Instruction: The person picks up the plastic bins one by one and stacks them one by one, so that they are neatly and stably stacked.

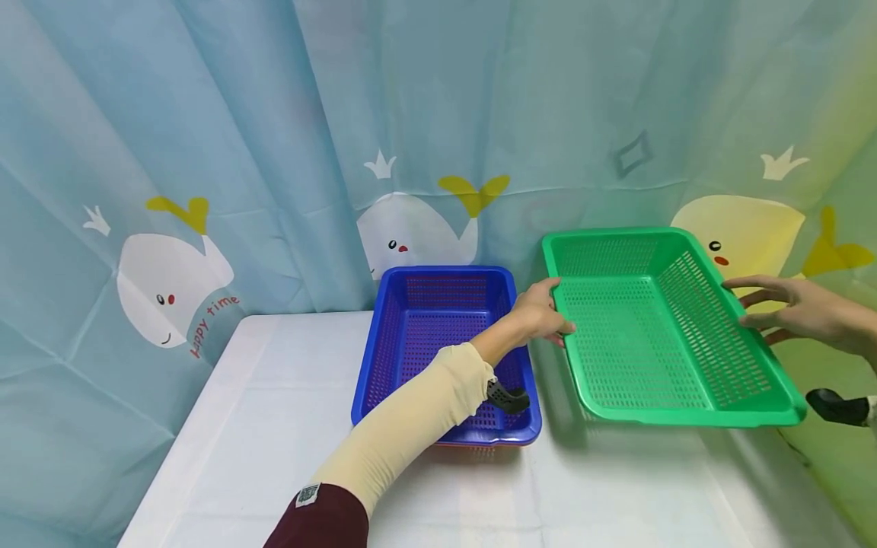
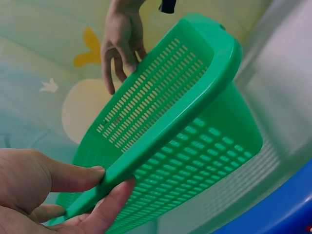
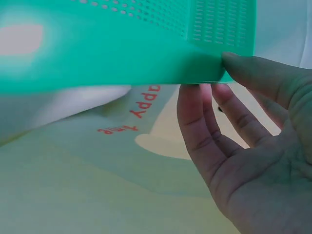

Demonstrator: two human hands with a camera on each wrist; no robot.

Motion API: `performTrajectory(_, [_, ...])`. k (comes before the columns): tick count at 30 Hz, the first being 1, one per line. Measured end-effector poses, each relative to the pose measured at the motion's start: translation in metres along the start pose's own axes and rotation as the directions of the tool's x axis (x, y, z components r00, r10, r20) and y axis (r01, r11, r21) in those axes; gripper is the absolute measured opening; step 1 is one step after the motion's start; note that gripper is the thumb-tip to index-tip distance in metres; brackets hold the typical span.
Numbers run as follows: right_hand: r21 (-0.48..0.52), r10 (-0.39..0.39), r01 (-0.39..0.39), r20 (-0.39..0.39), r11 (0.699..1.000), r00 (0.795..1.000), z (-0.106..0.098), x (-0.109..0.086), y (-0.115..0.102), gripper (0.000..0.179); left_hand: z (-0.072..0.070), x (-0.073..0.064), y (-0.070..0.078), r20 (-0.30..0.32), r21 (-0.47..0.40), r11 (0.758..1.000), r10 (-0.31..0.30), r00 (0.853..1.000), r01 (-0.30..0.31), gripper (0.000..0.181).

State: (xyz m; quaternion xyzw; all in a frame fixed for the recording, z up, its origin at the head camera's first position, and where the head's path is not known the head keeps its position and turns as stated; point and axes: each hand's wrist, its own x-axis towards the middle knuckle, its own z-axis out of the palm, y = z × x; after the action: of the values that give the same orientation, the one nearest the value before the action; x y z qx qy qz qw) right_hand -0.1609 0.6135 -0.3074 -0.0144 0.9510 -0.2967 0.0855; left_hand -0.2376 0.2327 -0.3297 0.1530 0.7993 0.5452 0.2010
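Observation:
A green plastic basket (image 1: 620, 342) with slotted sides is held tilted at the right of the head view, above its shadow on the table. My left hand (image 1: 541, 312) pinches its left rim; in the left wrist view the thumb lies on one side of the rim and the fingers on the other. At the opposite rim, my right hand (image 1: 802, 308) holds on with thumb and fingertips. The right wrist view shows that thumb (image 3: 243, 70) over the rim and the fingers (image 3: 197, 122) below it. The basket has nothing in it.
Beside it on the white table (image 1: 274, 426) stands a blue basket (image 1: 438, 342), under my left forearm. An orange edge (image 1: 479, 447) shows beneath the blue one. A whale-printed curtain (image 1: 274, 152) hangs behind the table and along its right side.

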Motion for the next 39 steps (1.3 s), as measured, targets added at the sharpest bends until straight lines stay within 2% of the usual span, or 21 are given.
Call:
performTrajectory(5, [-0.05,-0.006,0.003,-0.064,0.999,0.998,-0.005,-0.012,-0.01,0.078,-0.008,-0.007,0.008,0.019,-0.009,0.998,0.061,0.998,-0.061,0.093])
performTrajectory(13, [-0.045,-0.046,0.039,-0.17,0.998,0.984,-0.009,-0.023,-0.02,0.083,-0.022,-0.018,0.021,0.043,-0.003,0.994,0.11,0.993,-0.11,0.093])
performTrajectory(22, [-0.071,-0.1,0.082,-0.317,0.994,0.943,-0.013,-0.03,-0.028,0.09,-0.035,-0.028,0.034,0.059,-0.014,0.986,0.166,0.984,-0.165,0.093])
performTrajectory(28, [-0.059,-0.121,0.107,-0.337,0.992,0.934,-0.023,-0.033,-0.036,0.092,-0.048,-0.033,0.039,0.073,-0.018,0.979,0.202,0.977,-0.202,0.093])
performTrajectory(35, [-0.07,-0.116,0.099,-0.311,0.993,0.943,-0.022,-0.035,-0.051,0.091,-0.064,-0.042,0.041,0.095,-0.024,0.975,0.22,0.971,-0.219,0.093])
performTrajectory(39, [-0.081,-0.121,0.1,-0.317,0.992,0.941,-0.02,-0.037,-0.062,0.087,-0.075,-0.049,0.042,0.105,-0.04,0.975,0.224,0.969,-0.221,0.093])
